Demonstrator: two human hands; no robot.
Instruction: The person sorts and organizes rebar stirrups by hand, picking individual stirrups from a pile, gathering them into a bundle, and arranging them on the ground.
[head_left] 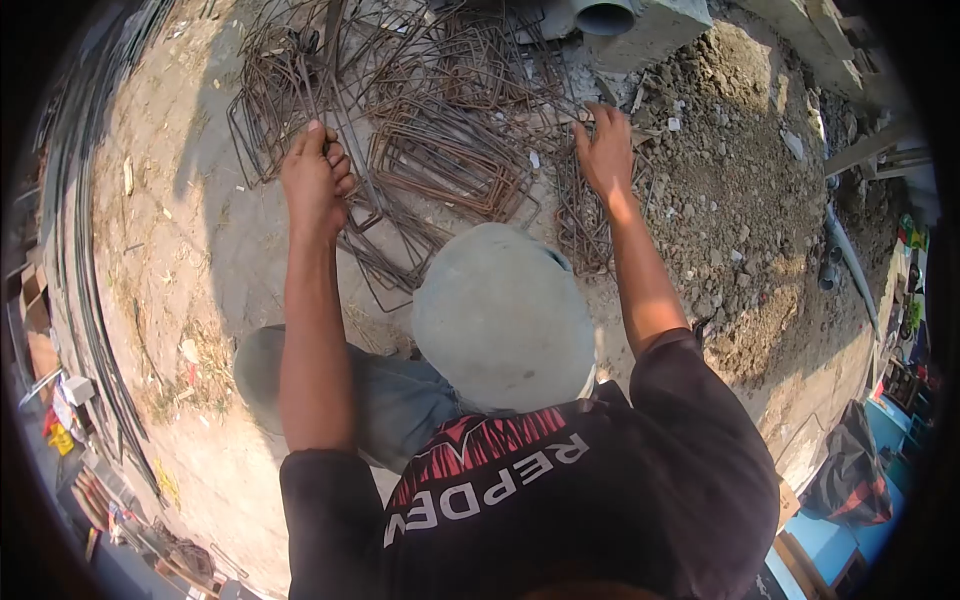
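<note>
My left hand [318, 185] is closed in a fist, thumb on top, around a thin steel rod [308, 90] whose far end runs into a tangle of bars. My right hand [605, 155] reaches forward on the other side, fingers bent and thumb apart, over the edge of the bent-bar heap. Whether its fingertips touch a bar is unclear. Between and beyond the hands lie many rusty rebar stirrups [450, 160] in loose rectangular bundles. Another small stack of stirrups [583, 215] rests on the ground just below my right hand.
My bent knee [505, 315] rises between my arms. Rubble and soil [730, 180] spread on the right, below a concrete block [655, 35] with a grey pipe [604, 17]. Long steel bars [75, 260] run along the left over sandy ground. A black bag [850, 470] sits at lower right.
</note>
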